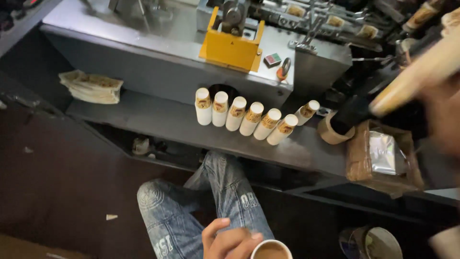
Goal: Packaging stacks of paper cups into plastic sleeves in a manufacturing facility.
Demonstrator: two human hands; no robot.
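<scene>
- A white paper cup (271, 249) is being gripped at its rim by the left hand (229, 242), fingers curled, lowest in view, above the knees.
- A long stack of cups (412, 79) is being held, blurred, by the right hand (443, 120); its grip cannot be told.
- Beyond both hands, stacks of cups (251, 117) are lying fanned on the bench (143, 117), long axes pointing away, nearer the left hand.

Bare left hand (229, 242), no glove, ring or sleeve showing. Just above and left of the fingers (218, 226): faded blue jeans (211, 201), washed pale at the knees, white block lettering patches on both legs.
</scene>
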